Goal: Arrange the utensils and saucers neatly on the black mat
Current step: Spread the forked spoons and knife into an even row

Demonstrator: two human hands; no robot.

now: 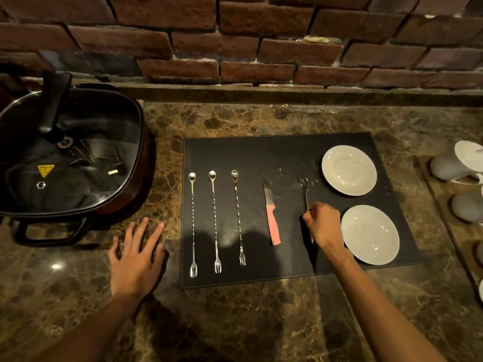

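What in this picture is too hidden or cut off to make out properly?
- Head view: the lower handle of the metal tool is covered by the right hand.
- White cups are cut off by the right edge.
- The pot: contents blurred by glare on its glass lid.

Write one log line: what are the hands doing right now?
right hand: pinching metal utensil on black mat | left hand: flat on counter | spoons, knife, saucers: laid out
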